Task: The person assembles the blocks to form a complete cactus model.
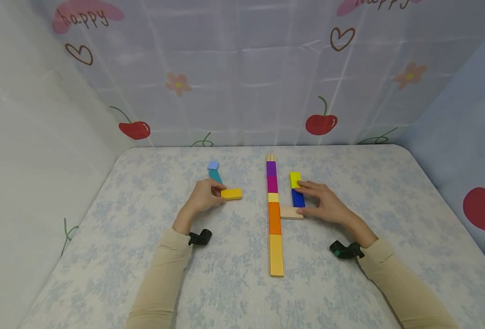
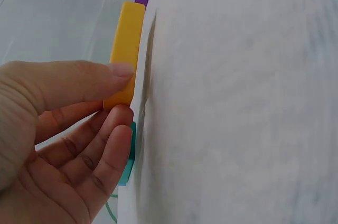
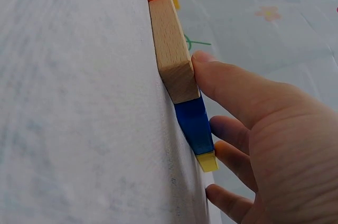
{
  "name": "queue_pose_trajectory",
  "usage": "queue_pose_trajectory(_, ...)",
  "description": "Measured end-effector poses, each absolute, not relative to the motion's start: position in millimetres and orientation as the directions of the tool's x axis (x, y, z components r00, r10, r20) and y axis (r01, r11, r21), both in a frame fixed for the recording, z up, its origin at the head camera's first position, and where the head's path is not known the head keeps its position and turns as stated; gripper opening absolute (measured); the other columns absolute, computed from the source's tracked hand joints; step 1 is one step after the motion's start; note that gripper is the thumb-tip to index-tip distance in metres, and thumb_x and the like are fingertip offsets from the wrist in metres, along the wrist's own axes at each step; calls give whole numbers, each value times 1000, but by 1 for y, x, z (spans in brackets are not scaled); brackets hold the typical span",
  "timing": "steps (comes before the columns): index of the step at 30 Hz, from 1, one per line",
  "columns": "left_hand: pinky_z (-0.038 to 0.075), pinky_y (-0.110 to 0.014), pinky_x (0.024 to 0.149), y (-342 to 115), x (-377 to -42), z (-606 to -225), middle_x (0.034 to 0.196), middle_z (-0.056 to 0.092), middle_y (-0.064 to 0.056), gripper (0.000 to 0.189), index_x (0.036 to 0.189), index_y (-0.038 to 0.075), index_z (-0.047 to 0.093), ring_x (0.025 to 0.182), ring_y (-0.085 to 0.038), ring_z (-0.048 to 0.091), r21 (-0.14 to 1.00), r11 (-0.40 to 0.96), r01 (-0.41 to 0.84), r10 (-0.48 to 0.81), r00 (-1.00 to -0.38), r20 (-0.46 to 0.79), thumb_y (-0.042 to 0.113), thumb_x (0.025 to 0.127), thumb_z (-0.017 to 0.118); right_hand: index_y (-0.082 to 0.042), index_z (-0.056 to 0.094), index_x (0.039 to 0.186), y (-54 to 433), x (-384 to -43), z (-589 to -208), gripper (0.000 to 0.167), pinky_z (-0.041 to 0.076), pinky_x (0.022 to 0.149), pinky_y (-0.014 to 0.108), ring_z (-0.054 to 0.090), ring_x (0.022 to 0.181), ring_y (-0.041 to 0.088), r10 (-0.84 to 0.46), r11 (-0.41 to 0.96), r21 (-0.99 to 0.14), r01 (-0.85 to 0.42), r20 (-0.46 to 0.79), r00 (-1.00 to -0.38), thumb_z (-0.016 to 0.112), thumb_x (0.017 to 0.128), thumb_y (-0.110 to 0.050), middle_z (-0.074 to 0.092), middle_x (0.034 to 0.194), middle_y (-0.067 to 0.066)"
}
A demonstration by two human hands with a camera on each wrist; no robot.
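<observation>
My left hand (image 1: 204, 196) pinches a golden-yellow block (image 1: 231, 194) at one end, the thumb on its face in the left wrist view. Just behind those fingers lie a teal block (image 1: 215, 176) and a light blue block (image 1: 213, 165). On the right, my right hand (image 1: 326, 202) has its fingers spread, the thumb at a plain wooden block (image 3: 171, 39). Its other fingertips rest by a blue block (image 1: 297, 198) and a bright yellow block (image 1: 295, 179), which line up end to end beyond the wooden one.
A long row of blocks runs up the middle of the table, with a tan block (image 1: 276, 256) nearest, then orange (image 1: 274, 218), pale yellow, magenta (image 1: 272, 184) and purple (image 1: 271, 168). Thin wooden pieces (image 1: 270, 157) sit at its far end. A printed curtain (image 1: 242, 91) hangs behind.
</observation>
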State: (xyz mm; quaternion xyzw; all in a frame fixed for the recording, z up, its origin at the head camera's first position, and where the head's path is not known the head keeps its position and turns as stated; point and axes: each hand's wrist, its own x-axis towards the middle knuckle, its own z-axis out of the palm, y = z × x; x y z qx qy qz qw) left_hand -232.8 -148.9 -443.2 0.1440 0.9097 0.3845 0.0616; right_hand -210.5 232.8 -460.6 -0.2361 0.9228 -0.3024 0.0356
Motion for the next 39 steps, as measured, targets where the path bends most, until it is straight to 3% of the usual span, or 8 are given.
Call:
queue_pose_trajectory(11, 55, -33, 76, -126, -234, -440, 106, 67, -16, 31, 111, -2, 71, 87, -24, 63, 710, 654, 261, 306, -950, 68, -1, 80, 75, -7, 58, 137, 233, -211, -462, 65, 9, 111, 73, 30, 142, 44, -461, 701, -582, -412, 72, -885, 79, 82, -33, 43, 150, 20)
queue_pose_trajectory(24, 56, -29, 75, -92, -240, -436, 106, 67, -14, 30, 109, -2, 73, 88, -24, 66, 693, 656, 299, 353, -933, 69, -1, 79, 77, -7, 58, 137, 233, -212, -462, 65, 8, 111, 74, 29, 143, 44, -451, 709, -583, -395, 56, -891, 79, 82, -35, 43, 151, 19)
queue_pose_trajectory(39, 53, -29, 75, -76, -243, -447, 100, 66, -11, 30, 110, 0, 73, 86, -20, 60, 705, 661, 256, 340, -940, 22, 1, 80, 77, -7, 57, 137, 232, -210, -460, 65, 8, 111, 74, 29, 143, 44, -454, 706, -584, -401, 62, -889, 79, 82, -34, 43, 151, 20)
